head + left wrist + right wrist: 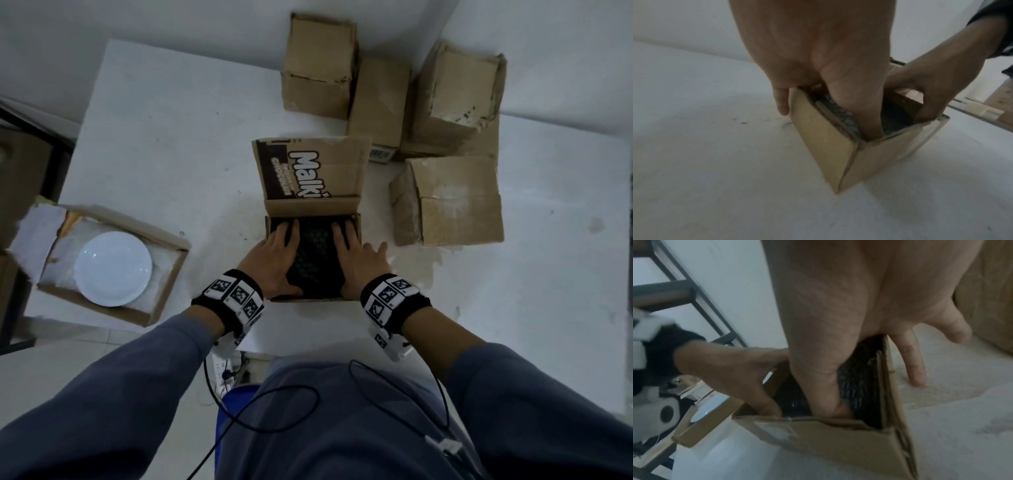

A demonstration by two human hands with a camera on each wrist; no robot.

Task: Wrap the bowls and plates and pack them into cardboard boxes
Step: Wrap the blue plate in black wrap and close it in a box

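An open cardboard box [313, 205] with a printed flap standing up at its far side sits mid-table. Inside lies a dark bubble-wrapped bundle [315, 253]. My left hand [274, 260] and right hand [356, 253] lie flat on the bundle with straight fingers, pressing it down into the box. In the left wrist view my left hand [818, 56] has its thumb down between the bundle [840, 112] and the box wall [828, 146], little finger outside. In the right wrist view my right hand [859, 305] has its thumb inside the box [828, 434] and two fingers outside it.
A white plate [113, 269] lies in a shallow cardboard box [164, 284] at the table's left edge. Several closed cardboard boxes stand behind and right of the open one, the nearest [448, 202] close to my right hand. A dark metal frame [674, 293] stands off the table's left.
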